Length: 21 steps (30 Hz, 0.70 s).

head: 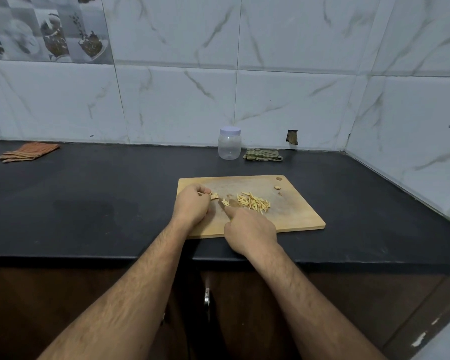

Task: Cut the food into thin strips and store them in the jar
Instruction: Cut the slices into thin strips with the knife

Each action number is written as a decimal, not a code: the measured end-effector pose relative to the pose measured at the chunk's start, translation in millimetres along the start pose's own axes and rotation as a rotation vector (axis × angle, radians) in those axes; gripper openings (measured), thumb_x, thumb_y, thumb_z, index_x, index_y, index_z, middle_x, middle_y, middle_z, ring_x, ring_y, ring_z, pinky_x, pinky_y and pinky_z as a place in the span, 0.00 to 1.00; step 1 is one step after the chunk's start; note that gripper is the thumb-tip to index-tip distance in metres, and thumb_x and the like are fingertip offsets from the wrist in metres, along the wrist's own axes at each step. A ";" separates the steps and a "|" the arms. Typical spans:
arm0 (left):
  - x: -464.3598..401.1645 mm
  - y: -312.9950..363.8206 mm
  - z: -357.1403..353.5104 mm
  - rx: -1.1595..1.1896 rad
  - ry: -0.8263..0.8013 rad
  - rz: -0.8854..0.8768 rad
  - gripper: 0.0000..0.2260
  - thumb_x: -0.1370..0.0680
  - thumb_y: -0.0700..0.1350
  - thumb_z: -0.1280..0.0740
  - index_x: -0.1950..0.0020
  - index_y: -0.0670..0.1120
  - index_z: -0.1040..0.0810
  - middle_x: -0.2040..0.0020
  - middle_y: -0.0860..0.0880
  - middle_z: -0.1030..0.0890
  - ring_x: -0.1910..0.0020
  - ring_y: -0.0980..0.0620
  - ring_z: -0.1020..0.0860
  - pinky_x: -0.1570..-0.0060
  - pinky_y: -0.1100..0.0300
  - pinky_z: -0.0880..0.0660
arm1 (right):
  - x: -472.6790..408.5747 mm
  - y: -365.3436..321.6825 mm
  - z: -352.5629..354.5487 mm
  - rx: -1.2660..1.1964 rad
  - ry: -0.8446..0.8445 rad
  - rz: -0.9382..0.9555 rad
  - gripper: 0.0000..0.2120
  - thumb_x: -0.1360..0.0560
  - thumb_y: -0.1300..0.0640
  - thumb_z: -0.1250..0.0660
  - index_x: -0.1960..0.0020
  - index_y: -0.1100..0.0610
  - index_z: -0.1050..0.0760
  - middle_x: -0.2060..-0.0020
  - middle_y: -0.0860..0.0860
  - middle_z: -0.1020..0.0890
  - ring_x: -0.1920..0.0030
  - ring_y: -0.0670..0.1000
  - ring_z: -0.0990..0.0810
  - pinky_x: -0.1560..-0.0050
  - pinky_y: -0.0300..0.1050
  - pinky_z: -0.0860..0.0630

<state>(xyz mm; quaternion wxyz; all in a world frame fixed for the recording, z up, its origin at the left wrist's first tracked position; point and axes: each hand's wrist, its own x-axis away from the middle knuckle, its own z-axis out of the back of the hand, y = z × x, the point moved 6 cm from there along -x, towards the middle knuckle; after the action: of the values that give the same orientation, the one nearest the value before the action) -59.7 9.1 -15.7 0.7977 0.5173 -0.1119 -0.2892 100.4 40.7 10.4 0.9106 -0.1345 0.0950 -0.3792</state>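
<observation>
A: Fingers first. The right hand point(250, 229) is curled round a knife handle, forefinger stretched along the blade's back, and the knife point(227, 203) shows only as a sliver of blade past that fingertip.

B: And the left hand point(191, 206) has its fingertips bunched, pinching the uncut food point(214, 196) down on the wooden cutting board point(296, 216). It's a small pale piece, ginger perhaps, but I cannot tell for sure.

A: The step in hand looks like slicing. To do it well, I'd say keep those left fingertips tucked back, since the piece is short and the blade sits just beside them. Narrow, even cuts, with the tip kept on the board.

B: Just right of the blade lies the pile of strips point(253, 202), one loose heap, too many to count. Toward the board's far right corner sits a small round offcut point(277, 187), with a crumb beside it.

A: Farther back, one clear plastic jar point(229, 144) stands on the black counter point(89, 203) at the wall, empty, white lid still on. That lid must come off before anything is stored.

B: Two cloths: a green checked cloth point(262, 154) just right of the jar, and an orange striped cloth point(27, 152) far left. Two hands, one board, one knife, one jar.
</observation>
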 end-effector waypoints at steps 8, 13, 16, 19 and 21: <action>-8.6 7.9 3.9 -0.266 0.036 -0.081 0.11 0.21 0.40 0.40 0.44 0.49 0.20 0.46 0.50 0.18 0.49 0.49 0.22 0.51 0.58 0.26 | 2.0 33.1 15.6 -0.047 0.033 -0.123 0.27 0.21 0.59 0.45 0.24 0.44 0.36 0.33 0.49 0.23 0.36 0.54 0.25 0.44 0.48 0.27; -15.1 17.0 0.4 -0.438 0.018 -0.154 0.13 0.20 0.41 0.37 0.39 0.49 0.19 0.40 0.50 0.18 0.41 0.49 0.21 0.42 0.54 0.24 | -4.1 16.0 11.7 -0.064 -0.011 -0.047 0.26 0.21 0.57 0.43 0.24 0.42 0.36 0.31 0.48 0.25 0.34 0.53 0.26 0.43 0.47 0.28; -15.6 24.6 -4.2 -0.514 -0.030 -0.184 0.09 0.20 0.45 0.33 0.42 0.50 0.17 0.43 0.51 0.17 0.44 0.51 0.21 0.46 0.57 0.24 | -11.2 12.9 10.2 -0.036 -0.050 -0.057 0.25 0.21 0.57 0.43 0.26 0.43 0.33 0.32 0.49 0.24 0.35 0.53 0.25 0.44 0.46 0.28; -15.8 26.7 -7.8 -0.549 -0.051 -0.203 0.08 0.21 0.47 0.31 0.45 0.49 0.16 0.46 0.52 0.16 0.46 0.51 0.20 0.47 0.58 0.24 | -13.2 18.9 11.3 -0.022 -0.052 -0.099 0.24 0.22 0.59 0.43 0.28 0.46 0.30 0.36 0.50 0.21 0.39 0.53 0.23 0.49 0.46 0.27; -15.6 27.2 -8.3 -0.560 -0.033 -0.218 0.08 0.20 0.45 0.33 0.46 0.48 0.15 0.47 0.51 0.16 0.46 0.51 0.20 0.46 0.57 0.24 | -11.9 25.1 12.2 -0.024 -0.026 -0.121 0.25 0.22 0.59 0.43 0.27 0.46 0.31 0.37 0.50 0.21 0.40 0.54 0.23 0.51 0.46 0.28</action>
<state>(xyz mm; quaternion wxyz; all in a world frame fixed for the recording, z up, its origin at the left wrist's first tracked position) -58.9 32.5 6.7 0.8717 0.2813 0.0154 -0.4010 112.1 68.3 14.8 0.8854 -0.1558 0.0793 -0.4308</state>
